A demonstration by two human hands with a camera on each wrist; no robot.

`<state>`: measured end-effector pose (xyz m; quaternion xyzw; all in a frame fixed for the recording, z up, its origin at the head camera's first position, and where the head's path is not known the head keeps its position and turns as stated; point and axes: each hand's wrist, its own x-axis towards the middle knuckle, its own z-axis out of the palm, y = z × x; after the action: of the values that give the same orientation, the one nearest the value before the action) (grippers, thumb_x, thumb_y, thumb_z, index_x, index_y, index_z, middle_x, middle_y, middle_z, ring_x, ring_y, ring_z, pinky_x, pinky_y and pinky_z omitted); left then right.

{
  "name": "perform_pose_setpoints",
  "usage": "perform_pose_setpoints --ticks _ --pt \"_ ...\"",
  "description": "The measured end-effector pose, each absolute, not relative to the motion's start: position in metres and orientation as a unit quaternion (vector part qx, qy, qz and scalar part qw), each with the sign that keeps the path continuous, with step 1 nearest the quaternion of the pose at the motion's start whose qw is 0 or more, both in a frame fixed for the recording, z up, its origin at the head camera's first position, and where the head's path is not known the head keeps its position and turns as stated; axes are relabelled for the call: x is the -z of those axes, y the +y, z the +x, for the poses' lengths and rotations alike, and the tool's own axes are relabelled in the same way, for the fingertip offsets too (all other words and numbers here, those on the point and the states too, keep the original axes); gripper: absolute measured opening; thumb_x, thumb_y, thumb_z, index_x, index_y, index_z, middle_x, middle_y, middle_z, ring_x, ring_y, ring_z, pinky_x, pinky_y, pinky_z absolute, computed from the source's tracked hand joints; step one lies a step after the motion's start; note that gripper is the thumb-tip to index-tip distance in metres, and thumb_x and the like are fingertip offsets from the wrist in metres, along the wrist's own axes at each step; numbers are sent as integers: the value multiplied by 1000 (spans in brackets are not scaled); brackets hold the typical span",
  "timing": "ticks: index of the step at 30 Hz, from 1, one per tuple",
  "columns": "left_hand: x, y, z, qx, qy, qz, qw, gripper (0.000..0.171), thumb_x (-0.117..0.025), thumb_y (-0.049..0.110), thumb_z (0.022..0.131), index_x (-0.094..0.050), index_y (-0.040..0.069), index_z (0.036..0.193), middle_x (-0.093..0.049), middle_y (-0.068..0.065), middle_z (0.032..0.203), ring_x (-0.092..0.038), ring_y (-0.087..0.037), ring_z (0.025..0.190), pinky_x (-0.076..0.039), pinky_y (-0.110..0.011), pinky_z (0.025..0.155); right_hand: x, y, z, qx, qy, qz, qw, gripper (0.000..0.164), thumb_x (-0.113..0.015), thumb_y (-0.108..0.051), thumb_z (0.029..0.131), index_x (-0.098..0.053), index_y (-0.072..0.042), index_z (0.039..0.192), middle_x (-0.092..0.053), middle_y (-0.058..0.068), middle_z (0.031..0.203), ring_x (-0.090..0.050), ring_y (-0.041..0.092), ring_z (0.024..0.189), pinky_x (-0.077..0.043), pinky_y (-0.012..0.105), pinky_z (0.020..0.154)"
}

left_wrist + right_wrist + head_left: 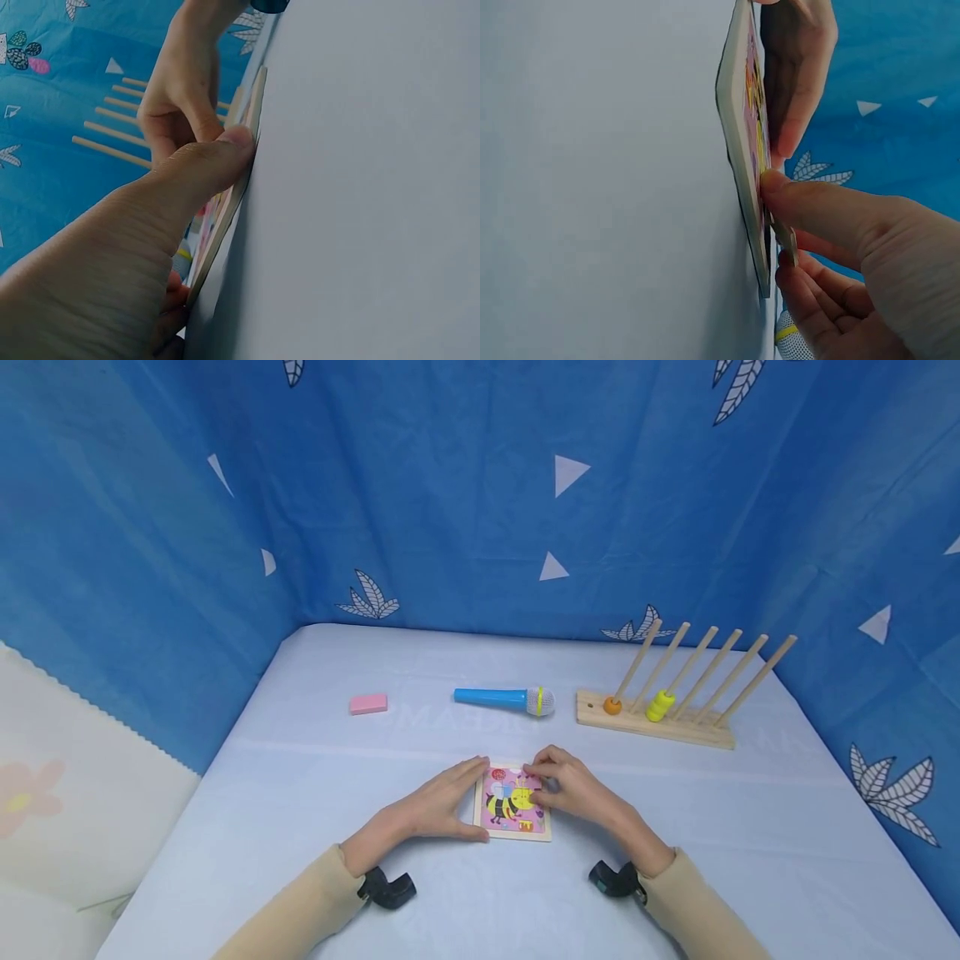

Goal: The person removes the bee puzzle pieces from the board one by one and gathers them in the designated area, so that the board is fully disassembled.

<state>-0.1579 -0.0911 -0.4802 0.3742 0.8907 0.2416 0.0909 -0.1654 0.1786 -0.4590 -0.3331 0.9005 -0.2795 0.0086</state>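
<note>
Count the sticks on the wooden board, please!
6, on the wooden board, left to right: first stick with an orange bead; second stick, bare; third stick with yellow beads; fourth stick, fifth stick, sixth stick, bare. None seems hidden.

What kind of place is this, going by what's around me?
Probably an indoor play or activity corner: a cloth-covered table backed by patterned blue fabric, with toy-like things on it, such as a bee puzzle and a peg rack.
</note>
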Motion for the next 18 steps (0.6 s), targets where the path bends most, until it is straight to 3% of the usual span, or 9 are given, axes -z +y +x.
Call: perform_pose_setpoints --ticks 18 --pt "475 -89 -156 -236 890 381 88 103 -67 62 76 -27 0 147 -22 -11 154 -20 -23 140 -22 -37 111 450 171 -166 239 920 -312 16 35 -79 -17 77 -69 -5 108 -52 -2 99 -47 13 89 -48 29 78"
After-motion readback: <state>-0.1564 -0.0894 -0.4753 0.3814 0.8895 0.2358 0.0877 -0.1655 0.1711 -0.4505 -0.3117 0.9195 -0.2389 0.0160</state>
